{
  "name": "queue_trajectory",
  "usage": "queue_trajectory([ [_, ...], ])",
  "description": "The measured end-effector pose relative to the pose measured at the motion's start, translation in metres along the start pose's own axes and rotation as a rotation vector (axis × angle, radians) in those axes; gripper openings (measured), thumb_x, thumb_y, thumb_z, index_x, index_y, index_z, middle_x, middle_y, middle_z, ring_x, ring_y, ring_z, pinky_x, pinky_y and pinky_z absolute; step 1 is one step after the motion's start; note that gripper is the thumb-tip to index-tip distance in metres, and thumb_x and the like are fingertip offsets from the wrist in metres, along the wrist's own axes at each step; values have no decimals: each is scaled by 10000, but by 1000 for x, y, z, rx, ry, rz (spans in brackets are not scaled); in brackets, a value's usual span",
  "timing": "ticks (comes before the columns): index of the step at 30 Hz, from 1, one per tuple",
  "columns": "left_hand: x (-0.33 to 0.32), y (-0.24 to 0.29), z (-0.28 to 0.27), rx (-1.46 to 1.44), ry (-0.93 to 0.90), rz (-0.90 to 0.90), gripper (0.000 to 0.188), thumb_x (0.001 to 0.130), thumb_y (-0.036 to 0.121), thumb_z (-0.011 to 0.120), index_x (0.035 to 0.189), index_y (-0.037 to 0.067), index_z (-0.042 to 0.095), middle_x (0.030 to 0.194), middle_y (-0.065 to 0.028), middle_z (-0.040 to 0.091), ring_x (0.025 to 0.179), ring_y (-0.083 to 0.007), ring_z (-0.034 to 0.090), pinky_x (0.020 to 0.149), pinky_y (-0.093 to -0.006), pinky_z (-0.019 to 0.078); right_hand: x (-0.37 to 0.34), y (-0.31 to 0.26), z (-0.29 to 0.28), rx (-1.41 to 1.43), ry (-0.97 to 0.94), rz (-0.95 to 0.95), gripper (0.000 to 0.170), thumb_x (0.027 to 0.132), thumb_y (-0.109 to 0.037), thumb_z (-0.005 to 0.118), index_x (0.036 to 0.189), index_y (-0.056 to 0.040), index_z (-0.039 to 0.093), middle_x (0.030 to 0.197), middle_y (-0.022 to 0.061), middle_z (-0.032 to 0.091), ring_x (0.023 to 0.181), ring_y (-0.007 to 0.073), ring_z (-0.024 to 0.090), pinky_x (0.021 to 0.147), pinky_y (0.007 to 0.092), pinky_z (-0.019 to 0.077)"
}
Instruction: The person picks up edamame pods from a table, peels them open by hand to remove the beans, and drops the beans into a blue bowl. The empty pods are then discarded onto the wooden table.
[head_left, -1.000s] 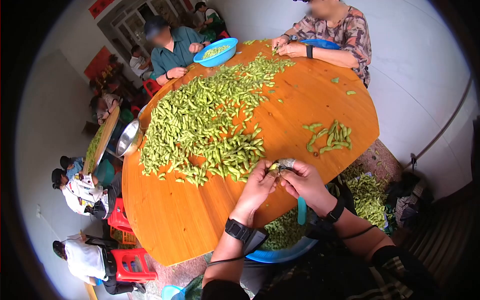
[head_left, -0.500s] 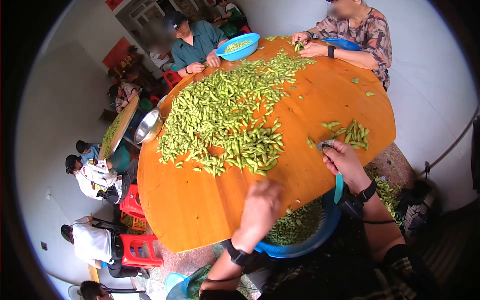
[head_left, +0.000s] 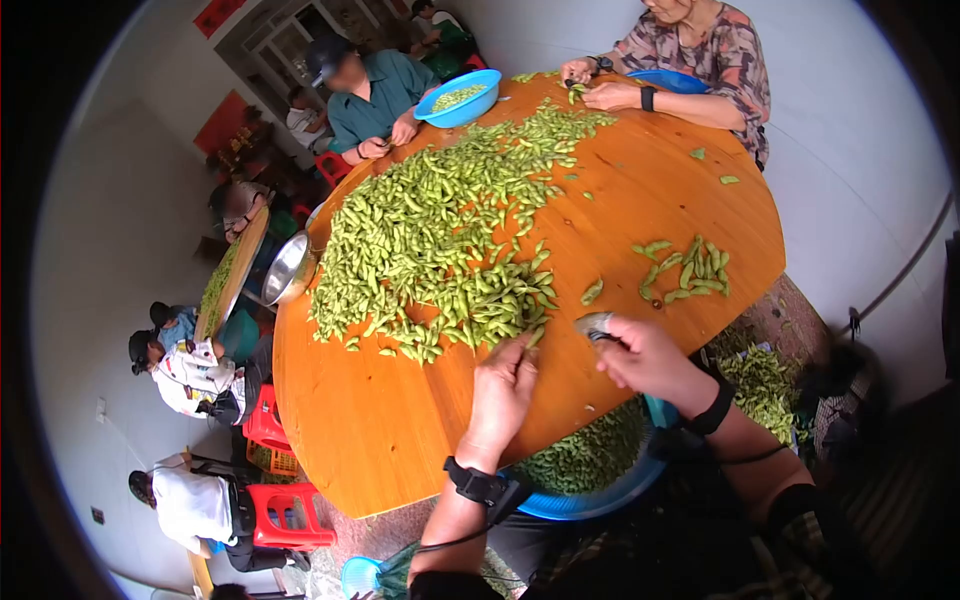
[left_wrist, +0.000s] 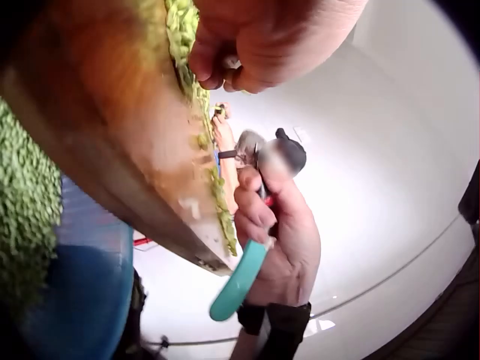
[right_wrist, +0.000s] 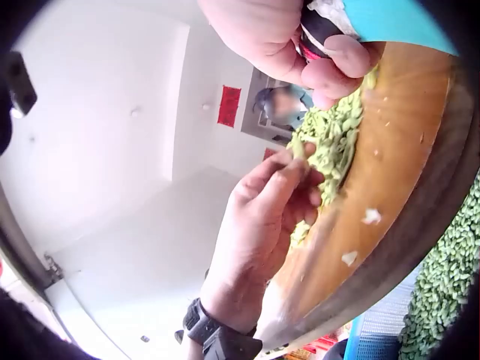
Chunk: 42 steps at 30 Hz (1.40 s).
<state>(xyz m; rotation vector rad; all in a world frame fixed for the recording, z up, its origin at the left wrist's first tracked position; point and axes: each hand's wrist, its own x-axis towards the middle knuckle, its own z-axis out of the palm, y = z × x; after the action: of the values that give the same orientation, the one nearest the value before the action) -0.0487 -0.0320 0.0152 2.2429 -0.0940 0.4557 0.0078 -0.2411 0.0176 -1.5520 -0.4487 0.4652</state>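
Green Soybean Pod (right_wrist: 298, 146) Pinched Over Wooden Table (head_left: 380, 420)

Your left hand (head_left: 503, 390) holds the pod clamped between thumb and fingers, just beside the near end of the pod pile (head_left: 420, 230), in from the table's near edge, while your right hand (head_left: 652, 364), near the same edge, grips a teal-handled tool (left_wrist: 238, 285); shelled beans (head_left: 580, 455) lie in a blue basin (head_left: 640, 478) below that edge

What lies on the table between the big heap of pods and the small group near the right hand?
In the head view, one loose pod lies on the tabletop between the big heap and the small group.
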Motion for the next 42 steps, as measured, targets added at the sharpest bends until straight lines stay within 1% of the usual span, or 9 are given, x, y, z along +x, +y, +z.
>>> queue_trajectory([
  [3, -8, -4, 22, -122, -10, 97, 172, 902, 46, 594, 1062, 6, 641, 878, -107, 666, 706, -213, 643, 643, -291, 508, 1, -3, 17, -212, 82, -272, 150, 863, -43, 526, 990, 8, 588, 570, 123, 515, 490, 166, 534, 464, 326, 403],
  [5, -12, 9, 26, -625, -55, -385, 140, 903, 60, 621, 1032, 12, 647, 894, -47, 662, 656, -100, 580, 580, -219, 457, 3, 1, 19, -369, 56, -414, 84, 852, -52, 541, 887, 24, 548, 614, 207, 511, 519, 327, 545, 488, 389, 402],
  [7, -11, 8, 29, -708, -18, -378, 140, 904, 63, 632, 1033, 12, 639, 905, -21, 648, 629, -35, 515, 539, -172, 400, 0, 2, 21, -369, 53, -359, 90, 846, -55, 543, 824, 25, 507, 649, 231, 533, 575, 415, 522, 498, 415, 399],
  [11, -12, 8, 36, -1067, 45, -443, 199, 917, 58, 609, 1105, -6, 617, 887, -36, 646, 624, -61, 538, 530, -185, 422, -7, 4, 21, -332, 29, -325, 78, 857, -59, 540, 865, 18, 538, 614, 201, 514, 506, 308, 521, 486, 379, 394],
  [16, -14, 10, 43, -715, 51, -345, 277, 956, 61, 541, 1219, -23, 560, 803, -24, 610, 655, -76, 554, 593, -192, 451, -8, -2, 18, -173, -1, -150, 90, 884, -73, 531, 905, 11, 555, 580, 153, 482, 486, 166, 491, 474, 331, 383],
  [18, -18, 3, 47, -603, 25, -282, 312, 955, 57, 541, 1256, -26, 531, 794, -18, 601, 662, -73, 555, 604, -194, 452, -5, 4, 16, -262, -29, -179, 122, 938, -83, 506, 997, -22, 593, 647, -1, 573, 479, 55, 518, 446, 229, 421],
  [30, -20, 7, 48, -46, 45, -33, 371, 837, -9, 602, 1208, -5, 590, 857, -162, 641, 652, -204, 642, 620, -298, 517, -5, -1, 16, -133, -99, 0, 114, 911, -72, 505, 890, 21, 567, 587, 55, 541, 509, 99, 531, 487, 271, 436],
  [34, -21, 9, 47, -115, 38, -84, 360, 843, -5, 602, 1202, -20, 589, 826, -162, 657, 652, -177, 653, 628, -291, 526, -1, 12, 18, -285, -15, -259, 136, 903, -63, 510, 965, 26, 592, 643, 81, 571, 575, 93, 554, 547, 263, 458],
  [42, -23, 3, 45, -696, -72, -280, 268, 946, 31, 535, 1203, -31, 578, 861, -67, 670, 713, -147, 670, 671, -256, 560, -4, 3, 9, 310, -157, 185, 135, 928, -54, 500, 996, 11, 598, 666, -6, 525, 500, 42, 441, 441, 213, 345],
])
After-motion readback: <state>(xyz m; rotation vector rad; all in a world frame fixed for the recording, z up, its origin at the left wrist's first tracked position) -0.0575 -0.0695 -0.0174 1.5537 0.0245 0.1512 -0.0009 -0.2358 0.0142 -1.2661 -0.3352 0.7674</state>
